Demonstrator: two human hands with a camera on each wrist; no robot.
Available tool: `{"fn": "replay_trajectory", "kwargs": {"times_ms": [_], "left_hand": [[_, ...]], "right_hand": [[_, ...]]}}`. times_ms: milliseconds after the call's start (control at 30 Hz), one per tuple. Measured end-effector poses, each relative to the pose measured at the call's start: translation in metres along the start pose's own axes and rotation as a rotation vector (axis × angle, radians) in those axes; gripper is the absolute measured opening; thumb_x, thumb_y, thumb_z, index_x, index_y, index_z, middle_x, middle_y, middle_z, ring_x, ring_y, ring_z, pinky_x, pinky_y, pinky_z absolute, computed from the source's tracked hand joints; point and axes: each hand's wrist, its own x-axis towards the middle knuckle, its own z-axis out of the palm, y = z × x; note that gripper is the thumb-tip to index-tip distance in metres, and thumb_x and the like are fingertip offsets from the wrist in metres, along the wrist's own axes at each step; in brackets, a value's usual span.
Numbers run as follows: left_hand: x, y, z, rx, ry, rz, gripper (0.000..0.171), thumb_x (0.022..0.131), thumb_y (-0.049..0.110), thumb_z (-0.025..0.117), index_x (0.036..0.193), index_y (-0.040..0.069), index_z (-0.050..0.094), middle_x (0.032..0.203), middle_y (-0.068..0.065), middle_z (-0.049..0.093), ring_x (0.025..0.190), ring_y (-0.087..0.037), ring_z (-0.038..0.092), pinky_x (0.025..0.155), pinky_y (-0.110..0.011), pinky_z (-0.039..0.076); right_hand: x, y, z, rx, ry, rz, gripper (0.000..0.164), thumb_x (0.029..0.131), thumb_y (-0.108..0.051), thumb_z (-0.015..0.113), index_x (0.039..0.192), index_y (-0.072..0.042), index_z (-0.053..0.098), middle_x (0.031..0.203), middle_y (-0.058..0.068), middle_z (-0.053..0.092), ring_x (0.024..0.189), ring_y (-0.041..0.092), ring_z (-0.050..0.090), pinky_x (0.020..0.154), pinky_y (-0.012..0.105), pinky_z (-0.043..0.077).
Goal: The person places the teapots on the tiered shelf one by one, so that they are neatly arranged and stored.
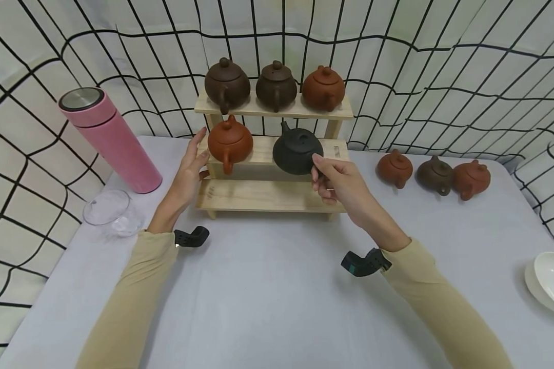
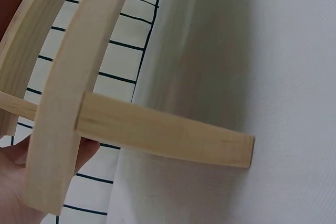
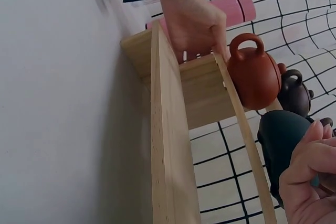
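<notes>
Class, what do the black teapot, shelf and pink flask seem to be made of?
Black teapot: probably clay, matte, with little shine. Shelf: wood, smooth and pale, with visible grain. Pink flask: perhaps painted metal, satin; its lid top looks silvery.

White-covered table (image 1: 268,287): pink flask (image 1: 115,146), clear dish (image 1: 126,223), wooden rack (image 1: 258,197), three teapots (image 1: 434,175), white bowl (image 1: 553,283).

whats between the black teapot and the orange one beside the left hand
Nothing but a bare stretch of the wooden middle shelf; the head view shows it.

Pale backdrop (image 1: 391,61), black grid lines (image 1: 268,35); white table (image 1: 268,302); soft light.
</notes>
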Motion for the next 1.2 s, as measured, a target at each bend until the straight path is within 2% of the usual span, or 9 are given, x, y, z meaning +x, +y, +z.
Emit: {"fn": "replay_trajectory", "kwargs": {"times_ms": [300,433,533,700,833,1000,1200], "left_hand": [[0.000,0.001,0.001,0.000,0.000,0.004,0.062,0.112,0.025,0.025,0.170,0.017,0.004,0.175,-0.004,-0.001,0.157,-0.032,0.015,0.118,-0.067,0.026],[0.000,0.002,0.002,-0.008,-0.002,0.000,0.062,0.112,0.025,0.025,0.170,0.018,0.004,0.175,-0.004,-0.001,0.156,-0.031,0.016,0.119,-0.066,0.026],[0.000,0.002,0.002,-0.010,0.000,-0.004,0.062,0.112,0.025,0.025,0.170,0.017,0.004,0.175,-0.005,0.000,0.155,-0.031,0.018,0.119,-0.066,0.026],[0.000,0.001,0.002,-0.006,0.006,-0.004,0.062,0.112,0.026,0.025,0.170,0.015,0.004,0.175,-0.007,0.003,0.153,-0.033,0.020,0.118,-0.067,0.027],[-0.001,0.002,0.002,-0.001,0.003,-0.003,0.062,0.112,0.027,0.026,0.170,0.016,0.004,0.175,-0.006,0.001,0.155,-0.033,0.017,0.118,-0.067,0.026],[-0.001,0.003,0.001,-0.005,0.000,-0.008,0.062,0.112,0.027,0.025,0.170,0.016,0.004,0.175,-0.004,-0.002,0.157,-0.033,0.013,0.118,-0.068,0.024],[-0.001,0.001,0.001,-0.001,0.003,-0.007,0.062,0.112,0.028,0.025,0.170,0.017,0.004,0.175,-0.004,-0.001,0.156,-0.032,0.014,0.118,-0.067,0.026]], "right_hand": [[0.008,-0.002,0.005,-0.070,-0.012,-0.012,0.038,0.113,-0.031,0.050,0.090,-0.003,0.062,0.074,0.001,0.056,0.056,0.010,0.040,0.049,0.022,0.030],[0.011,-0.006,0.011,-0.091,-0.029,-0.027,0.038,0.113,-0.031,0.048,0.096,-0.001,0.063,0.074,0.001,0.057,0.056,0.011,0.041,0.050,0.023,0.029],[0.014,-0.007,0.016,-0.090,-0.033,-0.040,0.037,0.113,-0.029,0.048,0.099,0.002,0.063,0.074,0.000,0.057,0.056,0.011,0.040,0.051,0.024,0.028],[0.020,-0.005,0.027,-0.084,-0.034,-0.043,0.036,0.113,-0.029,0.048,0.099,0.000,0.063,0.073,0.001,0.056,0.056,0.010,0.041,0.051,0.024,0.029],[0.024,-0.001,0.034,-0.062,-0.053,-0.038,0.035,0.114,-0.029,0.046,0.099,-0.001,0.062,0.074,0.001,0.055,0.056,0.011,0.042,0.051,0.025,0.030],[0.027,0.003,0.037,-0.046,-0.073,-0.045,0.035,0.115,-0.028,0.044,0.100,-0.001,0.060,0.076,0.002,0.054,0.057,0.011,0.043,0.052,0.025,0.031],[0.026,0.007,0.037,-0.021,-0.077,-0.060,0.036,0.115,-0.028,0.044,0.107,0.003,0.061,0.079,0.002,0.055,0.059,0.012,0.045,0.053,0.025,0.035]]}}
